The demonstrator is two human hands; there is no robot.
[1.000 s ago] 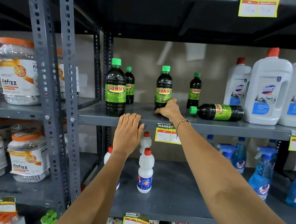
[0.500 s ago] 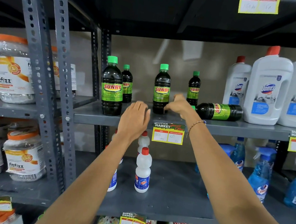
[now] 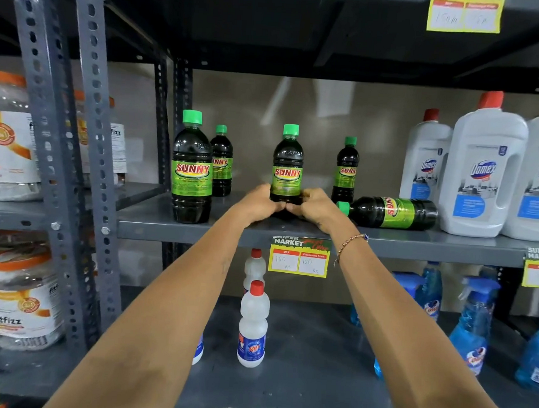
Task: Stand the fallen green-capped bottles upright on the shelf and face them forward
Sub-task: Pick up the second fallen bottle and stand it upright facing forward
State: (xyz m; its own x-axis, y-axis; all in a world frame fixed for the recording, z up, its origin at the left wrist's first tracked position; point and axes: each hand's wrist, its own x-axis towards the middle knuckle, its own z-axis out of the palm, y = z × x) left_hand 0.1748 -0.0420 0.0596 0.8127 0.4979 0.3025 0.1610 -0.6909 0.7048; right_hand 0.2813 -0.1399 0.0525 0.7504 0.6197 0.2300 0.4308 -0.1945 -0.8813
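Fingers of both hands point(image 3: 260, 203) point(image 3: 314, 205) are clamped round the upright dark green-capped plastic bottle point(image 3: 288, 165), its base hidden behind them

Open grey metal shelf point(image 3: 242, 207) at nine o'clock of hand-held bottle; toppled green-capped dark bottle point(image 3: 390, 212) blocking three o'clock.

Bright even indoor light from above, underside of upper shelf point(image 3: 272, 30) dark in shadow, soft glare patches on back wall point(image 3: 299, 111), wide-angle bending of uprights point(image 3: 89, 129) at left edge, centre sharp, edges slightly soft
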